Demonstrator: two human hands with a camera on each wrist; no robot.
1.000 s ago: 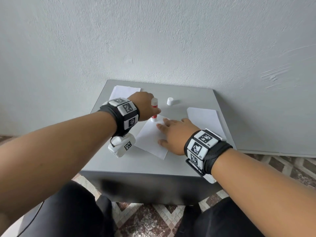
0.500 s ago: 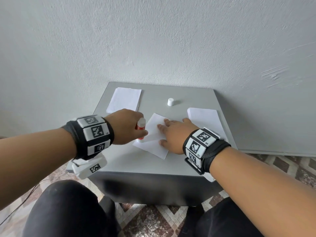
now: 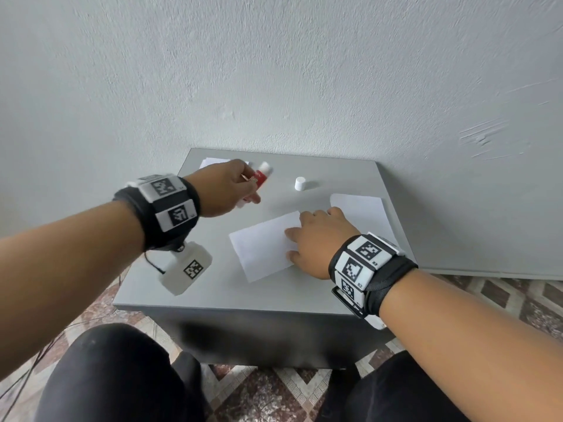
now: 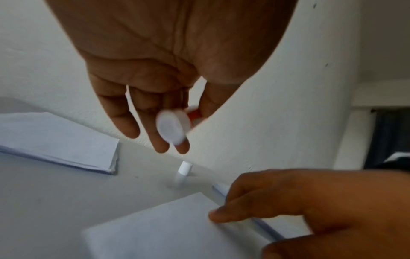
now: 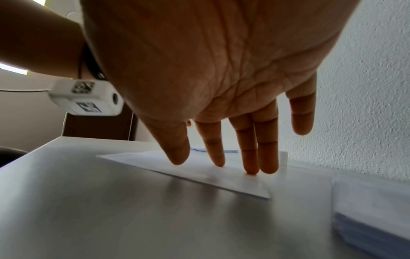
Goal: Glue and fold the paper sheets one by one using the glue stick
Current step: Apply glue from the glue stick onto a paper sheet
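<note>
Aloft, glue stick (image 3: 258, 181) in left hand (image 3: 220, 187).

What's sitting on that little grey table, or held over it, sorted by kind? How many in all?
Paper stacks: 2
Single paper sheet: 1
Glue stick: 1
Glue cap: 1
Total: 5

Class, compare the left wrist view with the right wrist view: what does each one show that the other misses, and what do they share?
Only the left wrist view shows the left hand holding the glue stick, tip raised off the table. Only the right wrist view shows the left wrist camera and the right hand from beneath, fingertips pressing the sheet. Both show that sheet, the white cap and the far paper stack.
</note>
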